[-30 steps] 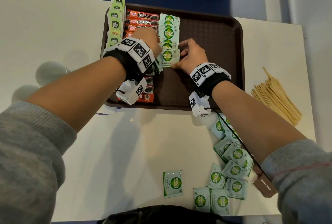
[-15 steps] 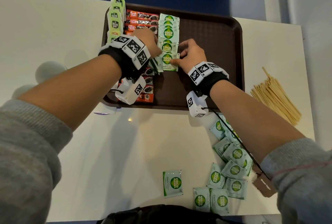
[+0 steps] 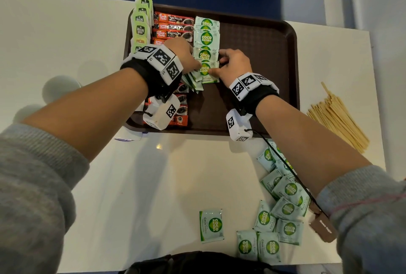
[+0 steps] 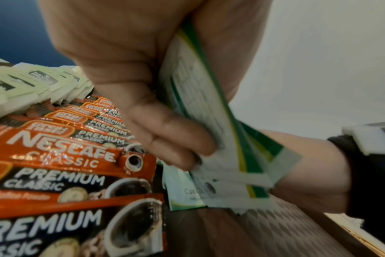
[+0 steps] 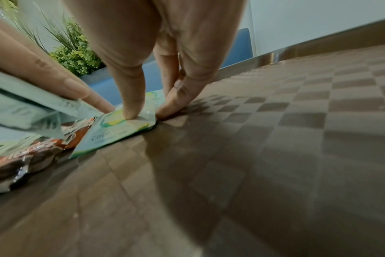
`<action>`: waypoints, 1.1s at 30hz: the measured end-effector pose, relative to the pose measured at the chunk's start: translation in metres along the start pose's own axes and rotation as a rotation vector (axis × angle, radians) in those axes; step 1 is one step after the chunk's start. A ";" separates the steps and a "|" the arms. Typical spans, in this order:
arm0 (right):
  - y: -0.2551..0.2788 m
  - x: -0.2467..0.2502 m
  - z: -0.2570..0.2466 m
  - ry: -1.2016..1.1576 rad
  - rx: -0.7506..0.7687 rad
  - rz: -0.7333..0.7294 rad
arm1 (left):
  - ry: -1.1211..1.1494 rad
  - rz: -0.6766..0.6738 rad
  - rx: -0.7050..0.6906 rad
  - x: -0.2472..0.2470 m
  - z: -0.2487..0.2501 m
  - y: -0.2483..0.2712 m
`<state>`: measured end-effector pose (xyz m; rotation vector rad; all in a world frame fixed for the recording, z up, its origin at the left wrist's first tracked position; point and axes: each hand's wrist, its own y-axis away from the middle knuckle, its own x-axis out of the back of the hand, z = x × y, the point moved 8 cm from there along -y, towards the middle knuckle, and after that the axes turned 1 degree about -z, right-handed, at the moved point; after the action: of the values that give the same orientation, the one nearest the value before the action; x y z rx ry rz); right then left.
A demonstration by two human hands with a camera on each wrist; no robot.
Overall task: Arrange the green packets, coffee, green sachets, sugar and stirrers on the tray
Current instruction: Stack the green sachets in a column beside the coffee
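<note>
On the brown tray (image 3: 259,58), the right hand (image 3: 234,65) presses straight fingers on the sachet row (image 3: 206,40) while the left hand (image 3: 183,54) grips a fanned sachet stack (image 4: 211,125), which could slip and scatter the row.

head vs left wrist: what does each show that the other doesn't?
Only the head view shows the loose Coco sugar sachets on the white table, the wooden stirrers right of the tray, and the laid sugar column.

Only the left wrist view shows the underside of the left hand: fingers curled around a fanned stack of sachets, and the Nescafe print on one coffee stick.

Both show the coffee row, the green tea packets, the brown tray and the right hand.
</note>
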<state>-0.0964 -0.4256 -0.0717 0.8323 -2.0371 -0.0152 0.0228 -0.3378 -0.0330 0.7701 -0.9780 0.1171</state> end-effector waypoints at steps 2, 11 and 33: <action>-0.002 0.000 0.000 0.000 -0.001 -0.003 | -0.013 0.007 -0.009 0.001 0.002 0.002; -0.003 -0.002 0.000 -0.079 -0.001 0.021 | 0.016 0.017 -0.006 0.001 0.001 0.006; 0.018 0.004 0.003 -0.088 -0.017 0.045 | 0.296 0.122 -0.034 0.009 -0.012 0.026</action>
<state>-0.1099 -0.4149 -0.0645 0.7869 -2.1355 -0.0448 0.0258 -0.3130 -0.0159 0.6406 -0.7427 0.3106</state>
